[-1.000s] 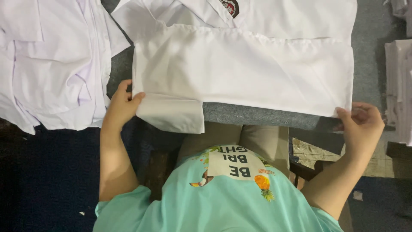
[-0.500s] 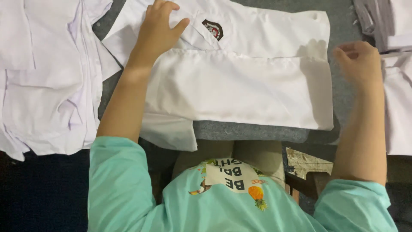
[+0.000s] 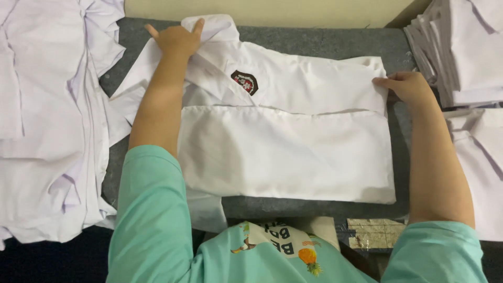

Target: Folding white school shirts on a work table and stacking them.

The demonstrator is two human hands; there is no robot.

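Observation:
A white shirt point(image 3: 293, 152) with a dark chest badge point(image 3: 244, 82) lies partly folded on the dark grey table point(image 3: 314, 42), its lower part laid up over the front. My left hand point(image 3: 177, 41) rests flat, fingers spread, on the shirt near its collar point(image 3: 215, 26). My right hand point(image 3: 409, 87) pinches the shirt's right edge at the fold line.
A heap of loose white shirts point(image 3: 47, 120) covers the table's left side. A stack of folded white shirts point(image 3: 461, 47) stands at the back right, with more white cloth point(image 3: 482, 157) below it. A pale wall point(image 3: 262, 8) runs behind the table.
Both hands have moved from the shirt's near edge up to its far part; the left hand now lies by the collar, and the right hand has gone to the right edge.

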